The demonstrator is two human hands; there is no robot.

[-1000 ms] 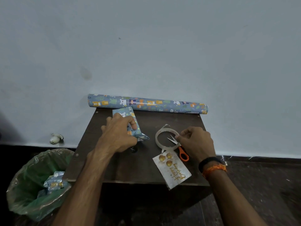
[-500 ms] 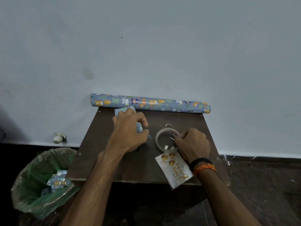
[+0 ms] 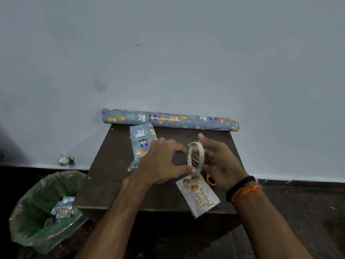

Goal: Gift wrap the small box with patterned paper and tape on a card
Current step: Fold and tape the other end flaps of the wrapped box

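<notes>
Both hands on tape roll [image 3: 195,157], held upright above the surface [image 3: 115,176] — left hand [image 3: 162,163] pinches its rim, right hand [image 3: 220,161] cradles it, fingers loosely curled; wrapped box [image 3: 142,144] lies untouched behind left hand, card [image 3: 200,197] at front edge

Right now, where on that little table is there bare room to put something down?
Bare wood shows on the table at its near left corner, in front of the wrapped box. The right half is crowded: both hands hold the tape roll over scissors and card.
</notes>
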